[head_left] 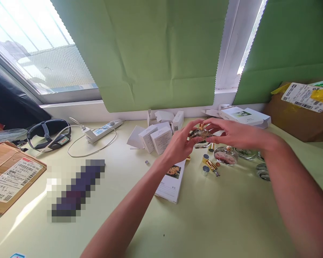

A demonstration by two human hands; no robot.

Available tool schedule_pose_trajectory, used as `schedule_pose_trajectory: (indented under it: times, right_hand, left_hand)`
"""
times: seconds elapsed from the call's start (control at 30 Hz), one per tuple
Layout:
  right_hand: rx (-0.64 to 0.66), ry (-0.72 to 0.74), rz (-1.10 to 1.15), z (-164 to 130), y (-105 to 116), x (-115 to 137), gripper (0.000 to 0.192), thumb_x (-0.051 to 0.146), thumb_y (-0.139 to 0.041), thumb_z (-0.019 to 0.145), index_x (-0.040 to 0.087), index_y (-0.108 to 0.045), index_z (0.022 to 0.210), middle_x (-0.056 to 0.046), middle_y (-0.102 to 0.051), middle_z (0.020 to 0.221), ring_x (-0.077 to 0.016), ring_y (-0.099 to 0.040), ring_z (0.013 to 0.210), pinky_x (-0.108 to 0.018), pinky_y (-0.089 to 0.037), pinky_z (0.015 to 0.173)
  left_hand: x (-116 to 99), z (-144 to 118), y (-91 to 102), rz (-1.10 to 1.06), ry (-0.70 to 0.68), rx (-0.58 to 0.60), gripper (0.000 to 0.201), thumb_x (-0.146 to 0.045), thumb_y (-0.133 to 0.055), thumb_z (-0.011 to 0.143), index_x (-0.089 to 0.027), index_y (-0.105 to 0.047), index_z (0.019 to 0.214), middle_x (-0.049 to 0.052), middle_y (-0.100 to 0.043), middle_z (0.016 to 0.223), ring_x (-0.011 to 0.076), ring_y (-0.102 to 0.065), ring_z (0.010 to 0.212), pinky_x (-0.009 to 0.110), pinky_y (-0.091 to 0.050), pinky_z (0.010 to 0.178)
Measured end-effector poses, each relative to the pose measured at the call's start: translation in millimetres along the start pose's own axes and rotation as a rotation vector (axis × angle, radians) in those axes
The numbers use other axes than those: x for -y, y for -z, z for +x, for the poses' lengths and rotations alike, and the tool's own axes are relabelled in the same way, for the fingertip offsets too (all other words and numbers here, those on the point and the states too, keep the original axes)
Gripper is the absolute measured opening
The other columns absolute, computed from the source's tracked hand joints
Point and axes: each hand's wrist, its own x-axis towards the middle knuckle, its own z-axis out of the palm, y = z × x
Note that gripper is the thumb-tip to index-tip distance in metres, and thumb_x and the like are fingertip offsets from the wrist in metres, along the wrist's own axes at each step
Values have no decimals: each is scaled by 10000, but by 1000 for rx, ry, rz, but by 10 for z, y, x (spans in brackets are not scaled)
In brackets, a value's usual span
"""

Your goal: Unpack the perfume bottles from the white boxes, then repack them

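Between both hands is a round clear glass perfume bottle (200, 135) with a gold spray neck on top. My left hand (181, 142) grips its left side, thumb low and fingers near the neck. From the right, my right hand (226, 132) closes on the same bottle, fingers curved toward the top. Under my left wrist lies a white box (170, 191) with an orange flower picture. Another round bottle (226, 156) with a pinkish label lies just right of the hands. Gold caps (205, 158) and a small gold spray part (212, 165) are scattered in front of it.
More glass bottles (263, 172) sit partly behind my right forearm. White cartons (161, 138) stand near the windowsill, and opened ones (242, 115) lie at back right. Cardboard boxes (298, 118) flank the table. A power strip (103, 130), cable and headband device (50, 135) are at left.
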Motion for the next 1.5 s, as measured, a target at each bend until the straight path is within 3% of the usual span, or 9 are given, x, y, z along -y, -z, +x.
schedule_pose_trajectory:
  times: [0.27,0.4,0.6,0.77,1.0,1.3,1.5]
  right_hand:
    - [-78,75,-19,27,-20,18,638,584,-591,840,369,-422,1417,-70,-645,1271,-301,-579,1193,-434,-528,897]
    - [-133,149,-30,57,-49,28,616,562,-567,872,427,-369,1440,-53,-658,1233,-280,-615,1137,-416,-554,837]
    - [-164,207,-24,86,-77,31,558,548,-521,908,444,-384,1438,-51,-636,1268,-260,-635,1091,-382,-574,759]
    - [-157,221,-10,96,-82,18,541,535,-530,910,427,-413,1427,-52,-656,1232,-254,-639,1082,-374,-570,750]
    - [-178,235,-18,113,-91,-5,507,459,-543,921,415,-425,1412,-52,-649,1235,-252,-647,1067,-368,-564,743]
    - [-242,226,16,99,-110,24,604,529,-583,878,402,-344,1418,-61,-673,1161,-278,-618,1093,-412,-558,800]
    - [-228,240,26,94,-110,52,547,554,-573,879,396,-390,1370,-63,-675,1152,-275,-627,1068,-413,-545,809]
  left_hand:
    - [6,4,15,23,1,-15,434,-325,-533,948,-292,-426,1367,69,-642,1191,198,-660,976,327,-523,827]
    - [6,11,45,41,72,-64,480,-348,-561,934,-307,-365,1370,61,-638,1161,159,-670,846,323,-546,774]
    - [-8,24,73,45,150,-141,514,-409,-615,898,-309,-344,1324,45,-646,1115,158,-662,855,331,-540,775]
    - [-15,23,68,41,181,-127,494,-380,-616,901,-324,-357,1318,30,-653,1110,140,-656,807,321,-532,741]
    - [-23,36,83,26,163,-108,440,-355,-601,911,-291,-394,1294,47,-649,1124,145,-671,813,297,-531,695]
    - [-15,40,103,86,90,-97,486,-356,-568,930,-299,-373,1371,63,-640,1143,148,-652,828,283,-537,686]
    - [-22,37,107,60,44,-74,415,-326,-536,947,-294,-423,1345,51,-642,1126,137,-650,816,276,-538,713]
